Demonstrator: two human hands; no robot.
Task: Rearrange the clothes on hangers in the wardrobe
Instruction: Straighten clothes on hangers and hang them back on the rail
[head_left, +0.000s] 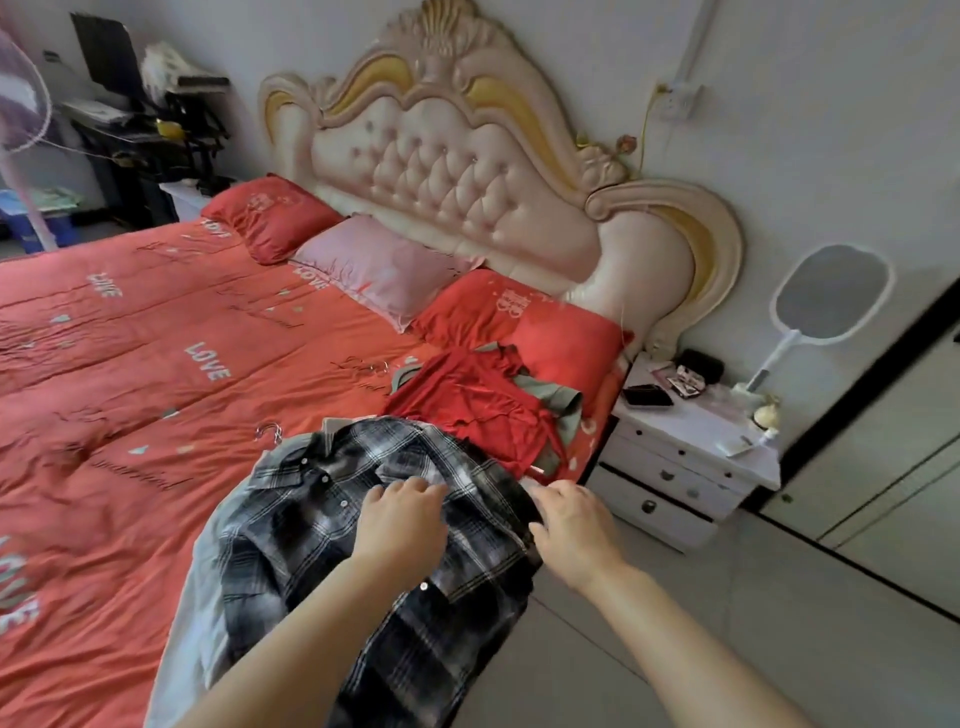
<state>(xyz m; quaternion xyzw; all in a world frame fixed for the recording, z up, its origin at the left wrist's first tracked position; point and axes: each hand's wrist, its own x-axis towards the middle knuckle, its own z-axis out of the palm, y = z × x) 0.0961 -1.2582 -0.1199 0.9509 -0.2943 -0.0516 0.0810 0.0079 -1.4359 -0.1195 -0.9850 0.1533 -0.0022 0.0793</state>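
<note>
Bedspread (130, 364) in red carries the plaid shirt (291, 525), draped over its near corner atop a pale garment (208, 597). We curl both hands into the cloth, left hand (400, 519) mid-chest, right hand (571, 525) at the side edge. Soft, light and floppy, it seems best lifted at the shoulders, near the hanger hook (270, 432).

One head-worn wide-angle view, looking forward and down; close above the plaid shirt (291, 535) on the bed (130, 364)

Dim soft light, blurry, bowed edges
</note>
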